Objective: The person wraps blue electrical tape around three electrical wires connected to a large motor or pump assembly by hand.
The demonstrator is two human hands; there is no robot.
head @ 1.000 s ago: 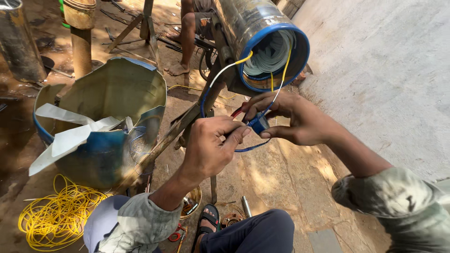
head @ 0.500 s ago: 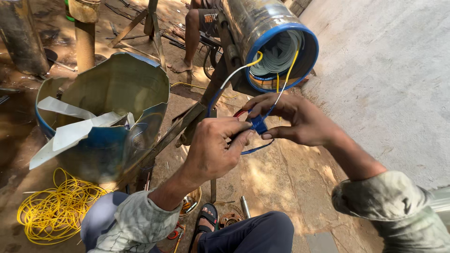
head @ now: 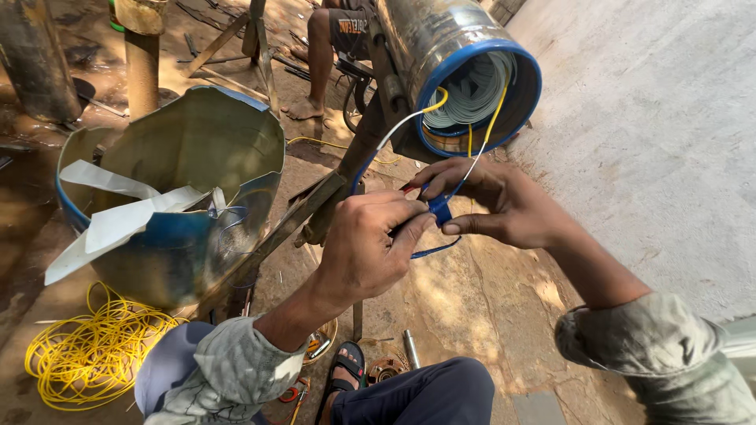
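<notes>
Head view: mid-step on lead work at the mouth of the steel cylinder (head: 453, 47), which sits just above and beyond both hands. Left hand (head: 370, 252) closed in a pinch on the blue wire (head: 438, 209); right hand (head: 492, 203) pinching the same blue piece from the other side, fingertips of both nearly touching. Looks like stripping or twisting a lead end; next move likely calls for steady tension and fine finger control, keeping the other leads untangled. Count: one blue wire in hand, one white wire (head: 398, 126) and two yellow wires (head: 494, 118) running up into the winding. One cut blue drum (head: 169, 197) well left of the left hand, one yellow wire coil (head: 94, 350) below it. One other person's leg (head: 319, 63) beyond.
</notes>
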